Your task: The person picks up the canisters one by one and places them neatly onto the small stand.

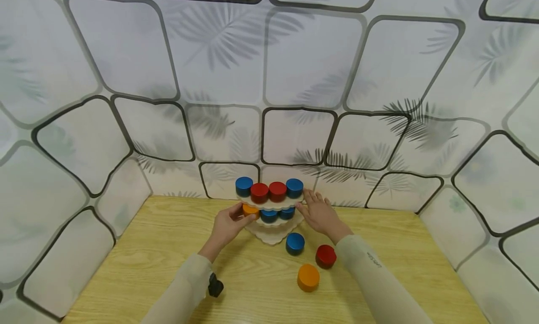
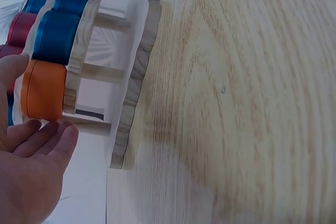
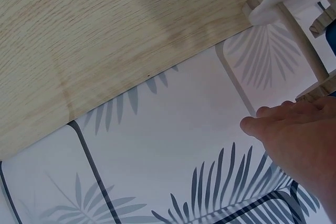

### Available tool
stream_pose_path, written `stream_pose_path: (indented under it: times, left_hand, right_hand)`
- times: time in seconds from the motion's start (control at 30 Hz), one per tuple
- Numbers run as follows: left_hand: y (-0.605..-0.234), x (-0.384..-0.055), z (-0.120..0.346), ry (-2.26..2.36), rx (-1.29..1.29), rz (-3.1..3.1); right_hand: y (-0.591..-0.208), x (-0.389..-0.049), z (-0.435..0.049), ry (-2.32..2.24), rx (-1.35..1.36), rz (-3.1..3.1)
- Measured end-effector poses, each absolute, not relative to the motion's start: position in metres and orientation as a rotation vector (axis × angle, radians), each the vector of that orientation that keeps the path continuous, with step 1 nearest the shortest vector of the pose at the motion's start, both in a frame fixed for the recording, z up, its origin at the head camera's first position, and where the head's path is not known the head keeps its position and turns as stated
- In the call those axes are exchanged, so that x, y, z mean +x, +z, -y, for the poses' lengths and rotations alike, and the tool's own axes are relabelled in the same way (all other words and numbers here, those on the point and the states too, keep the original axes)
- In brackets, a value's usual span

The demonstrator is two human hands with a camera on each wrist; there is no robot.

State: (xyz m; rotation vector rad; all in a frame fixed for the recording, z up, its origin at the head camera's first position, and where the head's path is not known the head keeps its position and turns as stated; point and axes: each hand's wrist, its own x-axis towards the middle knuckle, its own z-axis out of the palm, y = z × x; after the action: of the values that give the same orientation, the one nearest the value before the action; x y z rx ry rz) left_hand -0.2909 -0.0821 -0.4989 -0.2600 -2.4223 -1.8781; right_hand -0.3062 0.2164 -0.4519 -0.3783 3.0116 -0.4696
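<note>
A tiered stand [image 1: 271,235] is blocking the back of a wooden bench [image 1: 252,296], a patterned wall [image 1: 294,137] rising behind. Four tins [image 1: 259,193] are lining the top tier [image 1: 269,205]; an orange tin [image 2: 44,90] and two blue tins [image 1: 269,215] are crowding the level beneath. The left hand [image 1: 226,226] is gripping the orange tin, occupying that flank, while the right hand [image 1: 321,216] is taking up the other. Posts [image 2: 102,73] are dividing the low gap underneath. Loose blue [image 1: 295,244], red [image 1: 326,256] and orange [image 1: 309,277] tins are obstructing the right-hand approach; open lanes are running to their left and outside both sleeves [image 1: 375,277].
</note>
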Motion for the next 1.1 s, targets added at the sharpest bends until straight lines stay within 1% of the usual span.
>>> stream_pose_path:
  times: [0.13,0.37,0.5,0.83,0.97,1.1]
  left_hand:
    - [-0.499,-0.286,0.090,-1.855,-0.217,2.451]
    - [-0.508,-0.274,0.099,-1.781,-0.016,2.408]
    - [-0.511,-0.265,0.103,-1.726,0.041,2.396]
    - [-0.517,-0.244,0.102,-1.772,-0.052,2.415]
    - [-0.519,-0.247,0.103,-1.543,-0.124,2.492]
    - [-0.518,-0.260,0.107,-1.271,-0.229,2.579]
  right_hand:
    - [-0.452,-0.306,-0.216,-0.477,-0.377,-3.007]
    - [-0.452,-0.306,-0.216,-0.473,-0.375,-3.011]
    - [-0.454,-0.307,-0.217,-0.477,-0.379,-3.017]
    - [-0.453,-0.306,-0.218,-0.501,-0.369,-3.008]
    - [-0.453,-0.306,-0.217,-0.507,-0.365,-2.998]
    - [-0.453,-0.306,-0.217,-0.504,-0.361,-3.000]
